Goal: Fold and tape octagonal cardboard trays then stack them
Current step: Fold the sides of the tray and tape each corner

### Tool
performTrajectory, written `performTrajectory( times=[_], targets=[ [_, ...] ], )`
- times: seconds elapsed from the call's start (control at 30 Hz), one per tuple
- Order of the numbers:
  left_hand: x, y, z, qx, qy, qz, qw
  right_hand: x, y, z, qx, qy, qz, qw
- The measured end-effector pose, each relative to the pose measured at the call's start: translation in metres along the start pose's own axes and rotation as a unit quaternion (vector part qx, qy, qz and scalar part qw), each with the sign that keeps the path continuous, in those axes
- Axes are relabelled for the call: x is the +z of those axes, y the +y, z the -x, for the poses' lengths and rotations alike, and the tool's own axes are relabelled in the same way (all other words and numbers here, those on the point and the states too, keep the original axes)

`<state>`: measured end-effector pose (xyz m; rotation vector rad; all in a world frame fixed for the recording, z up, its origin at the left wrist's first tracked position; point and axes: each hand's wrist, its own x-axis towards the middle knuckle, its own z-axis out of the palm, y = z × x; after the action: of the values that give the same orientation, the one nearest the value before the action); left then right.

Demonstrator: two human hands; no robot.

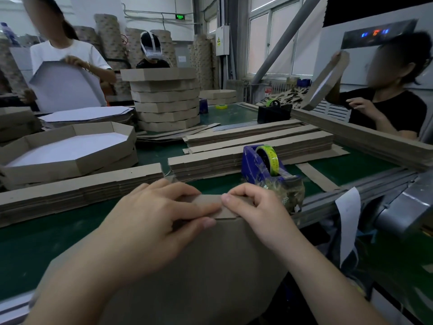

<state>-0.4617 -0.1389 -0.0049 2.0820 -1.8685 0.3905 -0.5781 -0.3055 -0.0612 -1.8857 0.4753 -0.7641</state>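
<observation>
Green belt-topped table point(70, 219) runs through a factory hall with tall windows point(281, 43), where three other people point(68, 55) work. Two tape dispensers stand on it, a blue one point(250, 165) near and a black one point(273, 113) farther off. Folded octagonal trays form one tall stack point(166, 102), and flat brown cardboard strips point(257, 139) lie in piles. At the near edge, the cardboard tray point(210, 266) tilts up with its matte brown underside showing. The left hand point(159, 219) presses straight fingers on its top flap, and the right hand point(257, 207) pinches that flap.
</observation>
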Motion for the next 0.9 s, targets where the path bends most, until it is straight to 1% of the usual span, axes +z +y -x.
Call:
performTrajectory(
  times=[0.13,0.2,0.23,0.27,0.33,0.4,0.43,0.47,0.5,0.53,0.6,0.67,0.73,0.83,0.9],
  targets=[
    [0.004,0.002,0.001,-0.013,0.007,-0.012,1.0,-0.003,0.001,0.0,0.034,-0.027,-0.025,0.999],
    [0.005,0.002,0.0,-0.012,0.011,-0.019,1.0,-0.006,0.002,0.0,0.023,-0.035,-0.007,0.999],
    [0.005,0.001,0.001,-0.013,0.012,-0.018,1.0,-0.009,0.004,-0.001,0.011,-0.016,0.011,1.0],
    [0.004,0.001,0.001,-0.017,0.011,-0.013,1.0,-0.014,0.006,-0.004,-0.002,0.026,0.023,0.999],
    [0.004,0.0,0.002,-0.023,0.011,-0.007,1.0,-0.033,0.011,-0.014,-0.013,0.153,0.027,0.988],
    [0.004,0.0,0.002,-0.026,0.012,-0.01,1.0,-0.059,0.021,-0.029,0.008,0.264,0.076,0.961],
    [0.005,0.0,0.002,-0.026,0.011,-0.01,1.0,-0.072,0.027,-0.036,0.039,0.289,0.124,0.948],
    [0.005,0.001,0.001,-0.025,0.011,-0.01,1.0,-0.083,0.034,-0.043,0.082,0.288,0.172,0.938],
    [0.006,0.001,0.001,-0.023,0.011,-0.012,1.0,-0.091,0.041,-0.049,0.129,0.268,0.202,0.933],
    [0.006,0.001,0.001,-0.02,0.01,-0.015,1.0,-0.097,0.047,-0.054,0.169,0.242,0.2,0.934],
    [0.008,0.001,0.0,-0.014,0.012,-0.022,1.0,-0.102,0.055,-0.06,0.209,0.209,0.124,0.947],
    [0.009,0.0,0.0,-0.01,0.018,-0.022,1.0,-0.1,0.054,-0.062,0.227,0.202,0.046,0.952],
    [0.009,-0.002,0.0,-0.011,0.023,-0.019,0.999,-0.099,0.055,-0.063,0.236,0.199,0.017,0.951],
    [0.009,-0.004,0.0,-0.013,0.021,-0.012,1.0,-0.099,0.054,-0.063,0.226,0.2,-0.01,0.953],
    [0.01,-0.003,-0.001,-0.014,0.023,-0.006,1.0,-0.099,0.052,-0.065,0.229,0.203,-0.068,0.949]
  ],
)
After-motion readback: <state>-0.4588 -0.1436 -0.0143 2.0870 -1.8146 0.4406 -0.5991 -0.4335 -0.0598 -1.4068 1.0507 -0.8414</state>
